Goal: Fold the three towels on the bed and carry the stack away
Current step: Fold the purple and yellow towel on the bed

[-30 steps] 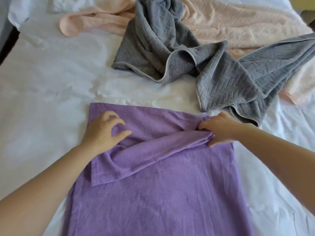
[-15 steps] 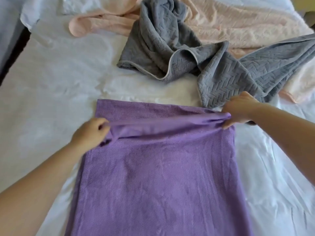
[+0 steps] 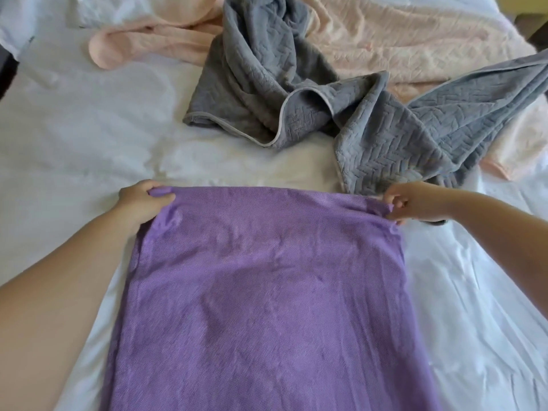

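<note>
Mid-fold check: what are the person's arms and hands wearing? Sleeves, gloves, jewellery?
No sleeves in view: the left forearm and right forearm are bare to the frame edge. The left hand and right hand wear no gloves; no ring, watch or bracelet shows.

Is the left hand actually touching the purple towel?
Touching. The head view shows the left hand pinching the purple towel at its far corner.

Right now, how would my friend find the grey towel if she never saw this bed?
Start at the white bed. Beyond the flat purple towel in front, the grey towel lies crumpled in the middle, partly over the pink towel. It alone has a raised zigzag pattern and a pale trimmed edge.
</note>
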{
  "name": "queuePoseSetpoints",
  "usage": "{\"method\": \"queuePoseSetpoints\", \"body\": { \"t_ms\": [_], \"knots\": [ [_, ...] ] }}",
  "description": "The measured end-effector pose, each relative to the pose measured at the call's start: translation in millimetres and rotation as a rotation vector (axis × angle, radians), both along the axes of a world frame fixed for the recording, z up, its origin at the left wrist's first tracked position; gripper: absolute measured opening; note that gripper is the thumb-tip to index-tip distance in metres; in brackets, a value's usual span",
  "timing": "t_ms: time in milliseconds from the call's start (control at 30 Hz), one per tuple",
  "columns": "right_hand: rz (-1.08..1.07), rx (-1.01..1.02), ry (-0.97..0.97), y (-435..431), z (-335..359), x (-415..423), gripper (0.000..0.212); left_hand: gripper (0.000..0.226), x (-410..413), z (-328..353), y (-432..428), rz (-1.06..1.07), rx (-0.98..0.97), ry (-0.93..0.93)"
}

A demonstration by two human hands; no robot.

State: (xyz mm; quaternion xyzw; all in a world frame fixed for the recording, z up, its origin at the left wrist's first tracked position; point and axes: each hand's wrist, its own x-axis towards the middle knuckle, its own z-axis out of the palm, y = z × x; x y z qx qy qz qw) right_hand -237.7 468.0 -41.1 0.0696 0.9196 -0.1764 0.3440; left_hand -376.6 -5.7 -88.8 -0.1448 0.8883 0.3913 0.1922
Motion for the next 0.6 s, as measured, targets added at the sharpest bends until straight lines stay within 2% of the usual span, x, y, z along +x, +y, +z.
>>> {"method": "queuePoseSetpoints", "body": {
  "t_ms": [100, 167, 333, 400, 600],
  "knots": [
    [-0.039, 0.098, 0.117, 1, -6, -2, 0.019, 0.035, -6, 7, -3, 0.034, 0.079, -0.073],
    [-0.056, 0.124, 0.161, 2, -4, -5, 0.015, 0.032, -11, 13, -6, 0.026, 0.128, -0.113],
    [-0.025, 0.195, 0.087, 1, 3, -14, 0.005, 0.024, -18, 20, -10, -0.032, 0.116, -0.114],
    [-0.022, 0.252, 0.076, 0, 1, -16, 0.007, 0.019, -18, 20, -13, -0.057, 0.111, -0.127],
    [-0.179, 0.344, 0.271, -2, -8, -20, 0.017, 0.01, -21, 21, -17, -0.036, 0.09, -0.045]
  ]
}}
